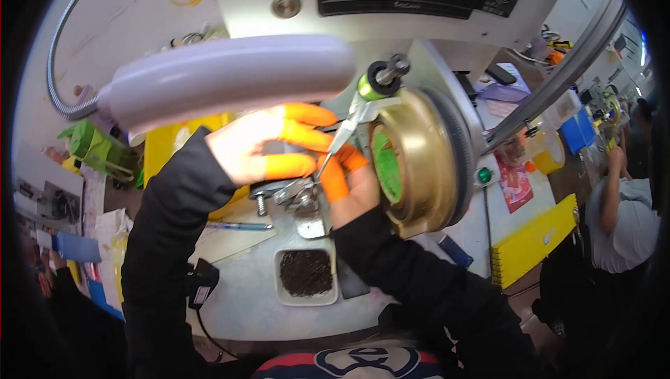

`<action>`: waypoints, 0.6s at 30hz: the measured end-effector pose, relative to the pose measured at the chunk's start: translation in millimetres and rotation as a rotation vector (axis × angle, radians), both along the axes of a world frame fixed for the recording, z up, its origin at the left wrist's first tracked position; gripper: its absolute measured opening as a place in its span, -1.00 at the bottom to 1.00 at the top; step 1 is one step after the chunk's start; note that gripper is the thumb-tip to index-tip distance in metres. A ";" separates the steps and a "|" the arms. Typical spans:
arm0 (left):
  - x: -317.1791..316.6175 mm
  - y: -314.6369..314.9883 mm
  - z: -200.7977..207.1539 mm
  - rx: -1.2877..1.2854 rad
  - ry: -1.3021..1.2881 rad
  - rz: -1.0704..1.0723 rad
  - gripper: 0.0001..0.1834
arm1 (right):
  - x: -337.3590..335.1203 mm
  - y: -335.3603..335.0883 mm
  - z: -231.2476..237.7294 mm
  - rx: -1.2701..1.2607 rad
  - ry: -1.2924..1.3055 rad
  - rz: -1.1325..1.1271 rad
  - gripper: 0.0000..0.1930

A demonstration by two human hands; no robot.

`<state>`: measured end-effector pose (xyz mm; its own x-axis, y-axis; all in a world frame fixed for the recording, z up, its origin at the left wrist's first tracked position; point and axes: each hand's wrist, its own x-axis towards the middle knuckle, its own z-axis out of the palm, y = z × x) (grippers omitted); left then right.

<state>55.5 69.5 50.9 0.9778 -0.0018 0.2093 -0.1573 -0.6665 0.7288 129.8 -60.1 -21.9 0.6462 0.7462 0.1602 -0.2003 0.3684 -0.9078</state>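
My left hand (262,145), in orange finger covers, reaches in from the left under the lamp, its fingers bent toward the pointed end of a slim grey metal piece (343,136). On the other side of that point, my right hand (352,182) has its orange-covered fingers curled together. Both hands' fingertips meet there; anything small pinched between them is hidden. A metal clamp-like fixture (305,201) stands just below. Close to the right hand is a gold-coloured wheel (422,162) with a green hub. A black-and-green roller (377,82) sits above it.
A pale lamp head (234,75) hangs low over my hands. Nearer me, a white square dish (306,302) holds dark grains. A blue pen (239,226) lies left of the fixture. A yellow slatted rack (534,241) is at the right; another person (624,222) works beyond it.
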 end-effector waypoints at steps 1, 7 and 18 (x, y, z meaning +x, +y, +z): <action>2.5 1.5 0.4 -0.005 -0.009 -0.056 -0.65 | 0.6 3.4 4.6 0.012 0.104 0.003 -0.88; 12.9 -14.3 -0.9 0.244 -0.142 0.134 -0.78 | 6.9 9.3 4.4 -0.054 0.035 -0.033 -0.74; -59.3 -113.8 4.3 0.188 -0.252 0.229 -0.77 | -11.9 -81.0 14.3 -0.010 0.304 0.330 -0.65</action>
<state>-3.8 -44.2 55.2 0.8754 0.1496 0.4596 -0.1469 -0.8236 0.5478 117.9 -141.1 -7.6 0.3897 0.9209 -0.0081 -0.5638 0.2316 -0.7928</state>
